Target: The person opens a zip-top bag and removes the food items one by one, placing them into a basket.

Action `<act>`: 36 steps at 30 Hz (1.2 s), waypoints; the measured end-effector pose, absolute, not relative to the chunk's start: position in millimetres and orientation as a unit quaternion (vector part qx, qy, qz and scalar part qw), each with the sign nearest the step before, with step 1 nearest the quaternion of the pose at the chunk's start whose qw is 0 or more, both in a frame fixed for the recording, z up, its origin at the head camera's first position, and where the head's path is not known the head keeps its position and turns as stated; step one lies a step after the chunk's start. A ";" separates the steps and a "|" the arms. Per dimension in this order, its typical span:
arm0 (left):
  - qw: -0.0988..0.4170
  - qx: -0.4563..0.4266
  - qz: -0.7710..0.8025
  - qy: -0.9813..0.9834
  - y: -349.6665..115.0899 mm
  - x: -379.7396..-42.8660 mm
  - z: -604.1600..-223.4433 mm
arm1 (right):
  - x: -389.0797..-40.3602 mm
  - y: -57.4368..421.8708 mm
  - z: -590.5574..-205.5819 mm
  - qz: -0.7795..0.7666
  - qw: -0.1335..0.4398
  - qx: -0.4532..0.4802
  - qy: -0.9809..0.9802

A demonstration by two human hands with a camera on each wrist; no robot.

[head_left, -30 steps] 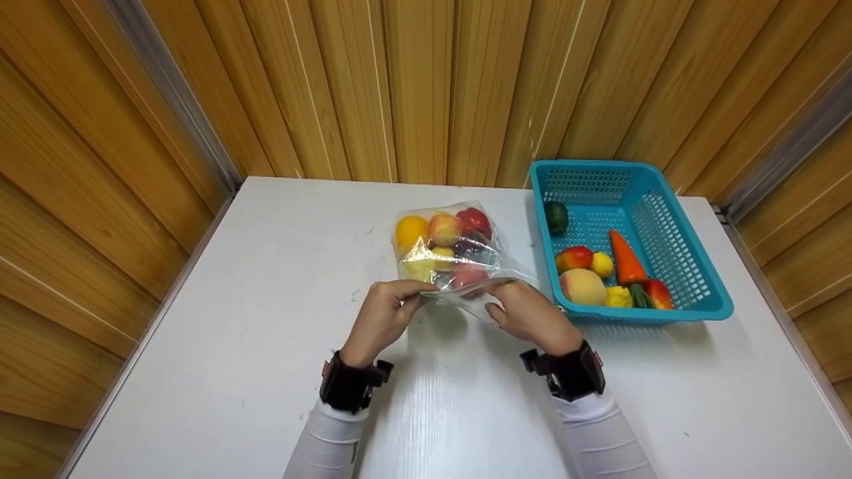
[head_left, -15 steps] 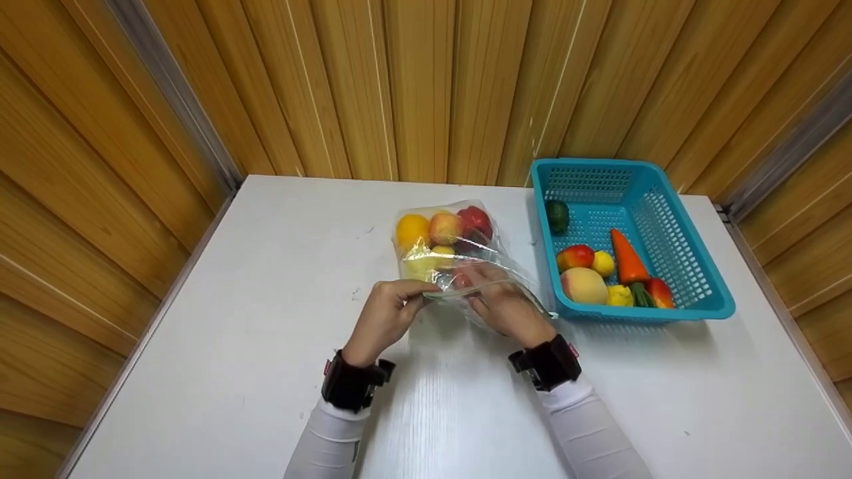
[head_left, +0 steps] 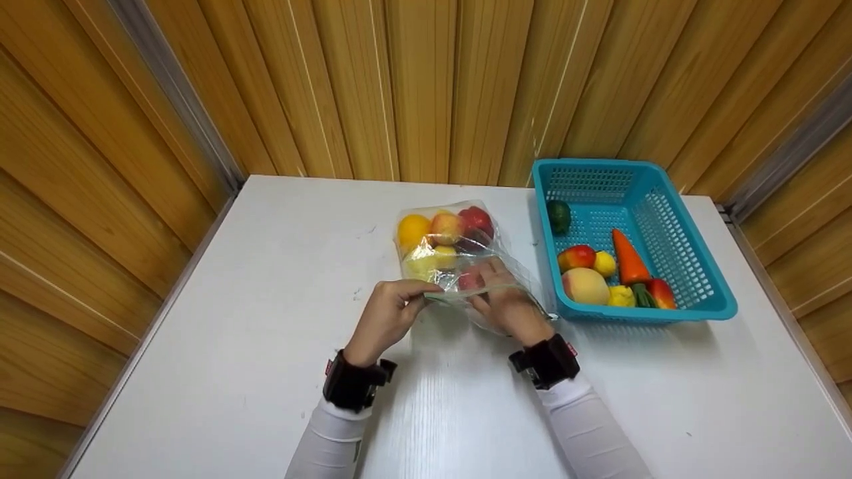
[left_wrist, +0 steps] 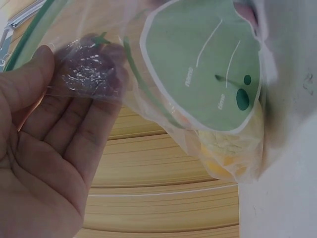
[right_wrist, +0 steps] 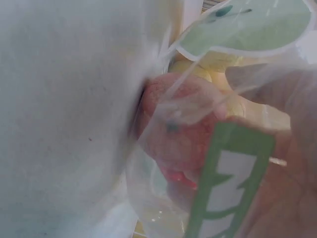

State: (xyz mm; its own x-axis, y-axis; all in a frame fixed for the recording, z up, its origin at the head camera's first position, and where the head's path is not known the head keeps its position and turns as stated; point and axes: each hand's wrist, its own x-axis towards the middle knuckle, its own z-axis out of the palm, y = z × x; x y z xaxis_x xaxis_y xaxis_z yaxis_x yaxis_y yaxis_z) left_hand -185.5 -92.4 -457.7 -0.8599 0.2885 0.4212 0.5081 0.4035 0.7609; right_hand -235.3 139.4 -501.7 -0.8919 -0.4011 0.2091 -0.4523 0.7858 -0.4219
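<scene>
Left hand (head_left: 388, 315) pinches the rim (head_left: 456, 293) of a clear bag (head_left: 442, 282); right hand (head_left: 507, 303) reaches inside by a red fruit (head_left: 470, 279), grip I cannot tell; bag on the worktop (head_left: 293, 279), twelve o'clock from between them

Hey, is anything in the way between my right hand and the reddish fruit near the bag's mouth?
Nothing visible is in the way. Your right hand is inside the clear bag, with its fingers beside the reddish fruit; the plastic lies over both, not visibly between them.
</scene>
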 end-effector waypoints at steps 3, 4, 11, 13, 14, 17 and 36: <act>0.108 -0.241 -0.490 -0.831 -92.2 -185.3 -457.6 | -235.5 139.2 -505.4 0.229 0.092 0.232 -0.941; 0.107 -0.240 -0.488 -0.832 -92.1 -185.3 -457.5 | -235.7 139.0 -506.5 0.230 0.100 0.230 -0.940; 0.110 -0.236 -0.485 -0.835 -91.8 -185.1 -457.9 | -237.8 136.3 -507.9 0.242 0.046 0.184 -0.952; 0.109 -0.236 -0.486 -0.835 -91.8 -185.3 -458.2 | -237.2 135.9 -507.7 0.235 0.038 0.179 -0.955; 0.108 -0.235 -0.486 -0.835 -91.8 -185.5 -458.3 | -236.8 135.9 -507.8 0.230 0.039 0.179 -0.956; 0.107 -0.235 -0.487 -0.835 -91.9 -185.9 -458.5 | -235.4 135.8 -507.8 0.227 0.052 0.180 -0.956; 0.112 -0.240 -0.499 -0.825 -94.0 -185.4 -456.4 | -207.3 146.2 -457.6 0.293 -0.011 0.184 -0.938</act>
